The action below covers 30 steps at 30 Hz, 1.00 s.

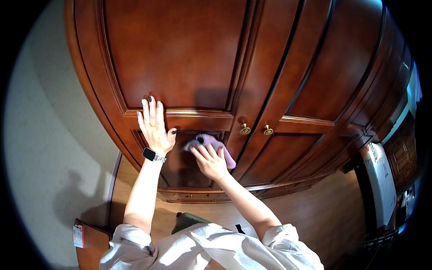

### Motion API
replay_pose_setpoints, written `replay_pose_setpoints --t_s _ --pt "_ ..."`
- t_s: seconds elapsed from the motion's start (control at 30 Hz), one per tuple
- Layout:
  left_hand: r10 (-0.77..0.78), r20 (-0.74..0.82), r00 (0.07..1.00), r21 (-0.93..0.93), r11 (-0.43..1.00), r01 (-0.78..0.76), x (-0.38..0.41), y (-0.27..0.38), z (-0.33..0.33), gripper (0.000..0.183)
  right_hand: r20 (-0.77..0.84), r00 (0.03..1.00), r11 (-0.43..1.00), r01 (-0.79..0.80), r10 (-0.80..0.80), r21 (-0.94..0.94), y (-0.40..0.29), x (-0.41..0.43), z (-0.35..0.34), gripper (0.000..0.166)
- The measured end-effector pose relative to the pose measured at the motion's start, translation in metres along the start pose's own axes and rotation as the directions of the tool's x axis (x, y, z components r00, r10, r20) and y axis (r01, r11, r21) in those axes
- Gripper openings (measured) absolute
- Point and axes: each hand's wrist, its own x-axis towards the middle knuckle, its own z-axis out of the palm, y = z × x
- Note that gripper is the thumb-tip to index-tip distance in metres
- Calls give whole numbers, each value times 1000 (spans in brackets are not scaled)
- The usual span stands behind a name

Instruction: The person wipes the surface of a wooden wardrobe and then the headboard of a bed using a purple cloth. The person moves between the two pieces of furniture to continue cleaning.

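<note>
My left hand [154,126] lies flat against the wooden door [179,57] of a reddish-brown wardrobe, fingers apart and pointing up across the moulding under the large upper panel. A smartwatch [154,155] sits on that wrist. My right hand [212,162] presses a purple cloth [221,148] with a dark patch against the smaller lower panel [185,168]. Right of the cloth, a round brass knob [245,129] is fixed on this door. A matching knob [268,130] is on the neighbouring door [303,148], across a narrow dark gap.
A pale wall [57,118] stands at the left. Below the doors run drawers [192,196] near the wood floor [303,209]. A brown wooden piece of furniture [92,246] with a printed card on it is at lower left. A white wrapped mattress-like item [381,182] is at right.
</note>
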Motion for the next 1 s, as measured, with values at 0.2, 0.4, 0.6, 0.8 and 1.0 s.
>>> replay_pose_setpoints --t_s 0.2,0.4,0.6,0.8,1.0 --pt "-16 49 999 221 975 5 2 8 0 62 152 970 982 -178 187 -69 27 -87 11 47" --pt "-28 38 999 223 975 19 0 10 4 61 15 929 929 -370 370 -19 37 -70 14 50" --pt "-4 37 999 228 974 -5 2 8 -1 58 -80 984 981 -168 160 -100 5 -8 15 60" --pt "-108 182 977 146 986 82 5 15 -19 61 55 998 1000 -2 3 -1 -46 41 18 54" --pt "-90 380 921 24 996 88 11 24 -50 67 132 990 816 -40 -44 577 -90 64 54 45"
